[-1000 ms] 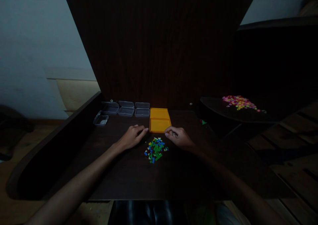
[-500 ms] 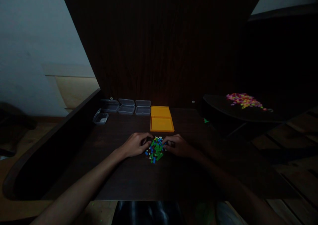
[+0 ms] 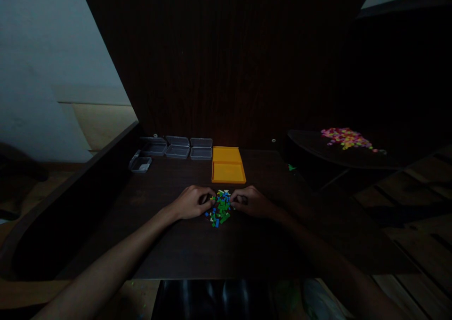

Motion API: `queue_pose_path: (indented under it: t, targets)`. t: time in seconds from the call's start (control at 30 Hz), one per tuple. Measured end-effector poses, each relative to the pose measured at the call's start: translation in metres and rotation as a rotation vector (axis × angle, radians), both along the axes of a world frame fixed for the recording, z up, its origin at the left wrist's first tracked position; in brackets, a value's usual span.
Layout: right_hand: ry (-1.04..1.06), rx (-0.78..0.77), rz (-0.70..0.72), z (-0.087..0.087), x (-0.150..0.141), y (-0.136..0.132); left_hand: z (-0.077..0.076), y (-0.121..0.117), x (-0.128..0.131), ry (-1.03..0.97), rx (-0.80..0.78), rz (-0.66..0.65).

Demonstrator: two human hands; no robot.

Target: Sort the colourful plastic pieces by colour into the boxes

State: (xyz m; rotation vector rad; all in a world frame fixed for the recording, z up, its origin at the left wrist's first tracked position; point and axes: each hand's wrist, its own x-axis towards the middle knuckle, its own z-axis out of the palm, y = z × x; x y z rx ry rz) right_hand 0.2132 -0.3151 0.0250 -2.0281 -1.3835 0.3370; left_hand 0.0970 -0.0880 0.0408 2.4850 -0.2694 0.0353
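A small pile of toy building bricks [image 3: 222, 208], mostly green with blue, white and some yellow ones, lies on the dark tabletop between my hands. My left hand [image 3: 192, 202] rests at the pile's left edge, thumb and forefinger closed around a small yellow brick [image 3: 212, 198]. From the other side, my right hand [image 3: 253, 202] reaches to the pile with its fingers curled into a pinch. Whatever sits between those right fingertips is too dark and small to make out. Beyond the pile stands a yellow box [image 3: 229, 173] with its lid folded back.
Several clear plastic boxes with raised lids, such as this one [image 3: 201, 152], line the back left, with a smaller clear box [image 3: 141, 164] before them. Pink and yellow beads [image 3: 348, 138] cover part of a raised shelf [image 3: 307, 143] at right. A green scrap [image 3: 291, 167] lies near it.
The view has shifted slightly, so everything sits a little higher. My left fingertips have closed together on a yellow brick. My right hand stays at the pile's right side, fingers still curled.
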Motion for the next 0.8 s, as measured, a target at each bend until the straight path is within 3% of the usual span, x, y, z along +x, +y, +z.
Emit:
queue_pose_path:
  t: [0.2, 0.4, 0.6, 0.8]
  targets:
    - [0.166, 0.008, -0.01, 0.002, 0.001, 0.001, -0.001, 0.001, 0.0, -0.009, -0.021, -0.004]
    - [0.414, 0.129, -0.187, 0.006, 0.009, 0.004, 0.001, 0.001, 0.002, 0.002, -0.089, -0.004]
    - [0.252, 0.185, -0.283, 0.014, 0.039, 0.007, -0.002, 0.003, 0.003, 0.009, -0.162, 0.0]
    - [-0.043, -0.048, -0.221, 0.027, 0.071, 0.021, -0.003, 0.004, 0.005, 0.04, -0.218, 0.022]
